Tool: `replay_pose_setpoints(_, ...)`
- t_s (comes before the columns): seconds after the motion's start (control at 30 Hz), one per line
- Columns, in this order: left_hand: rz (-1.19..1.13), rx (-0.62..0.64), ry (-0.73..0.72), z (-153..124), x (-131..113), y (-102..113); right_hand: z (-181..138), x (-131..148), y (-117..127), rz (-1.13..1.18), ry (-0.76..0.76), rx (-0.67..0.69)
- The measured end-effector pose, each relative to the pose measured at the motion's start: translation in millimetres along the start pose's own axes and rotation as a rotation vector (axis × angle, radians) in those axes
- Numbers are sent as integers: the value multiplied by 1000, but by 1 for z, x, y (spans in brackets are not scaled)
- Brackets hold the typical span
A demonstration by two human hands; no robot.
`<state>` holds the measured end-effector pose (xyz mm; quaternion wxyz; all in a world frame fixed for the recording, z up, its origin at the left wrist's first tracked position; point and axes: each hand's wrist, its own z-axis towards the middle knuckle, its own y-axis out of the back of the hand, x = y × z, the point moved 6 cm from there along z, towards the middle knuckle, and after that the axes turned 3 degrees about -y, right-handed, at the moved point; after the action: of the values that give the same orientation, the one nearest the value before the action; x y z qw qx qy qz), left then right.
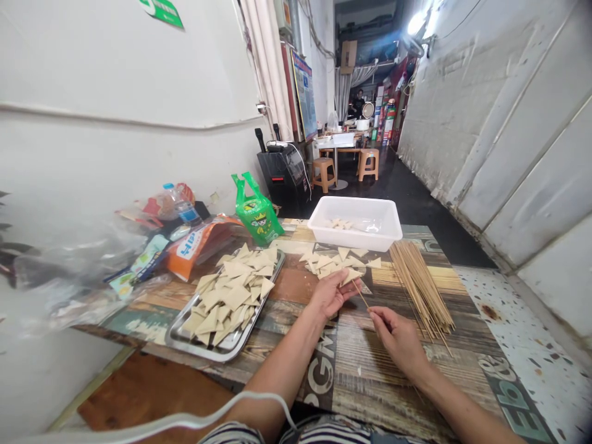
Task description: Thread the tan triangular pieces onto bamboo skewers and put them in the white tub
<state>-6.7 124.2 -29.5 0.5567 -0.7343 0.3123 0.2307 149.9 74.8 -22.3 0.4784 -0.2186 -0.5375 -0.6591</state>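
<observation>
My left hand (333, 295) is closed on a flat, pale triangular slice (352, 277) that looks like pressed tofu. Pinched in my right hand (396, 336) is a thin bamboo skewer (362, 296), its far end meeting the slice at my left fingers. Whether the tip has gone into the slice I cannot tell. Just beyond my left hand lies a loose pile of similar slices (324, 262) on the table. More slices (235, 293) are heaped on a metal tray (222, 354) to the left. A bundle of bamboo skewers (423, 290) lies right of my hands.
A white plastic tub (356, 237) with a few pale pieces inside stands at the table's far edge. Left of it is a green plastic bag (259, 222). Crumpled packaging (194, 246) and a bottle (185, 209) crowd the left side. A white cable (222, 410) crosses in front.
</observation>
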Motion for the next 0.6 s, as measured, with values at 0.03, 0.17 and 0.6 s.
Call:
replay_pose_setpoints(0.03, 3, 3, 1, 0, 1, 0, 0, 1, 0, -1, 0, -3)
replay_pose_setpoints(0.17, 9, 34, 7, 1, 7, 1, 0, 2, 1, 6, 3, -19)
replay_pose_setpoints(0.6, 23, -8, -99, -2, 6, -7, 7, -6, 1, 49, -53, 10)
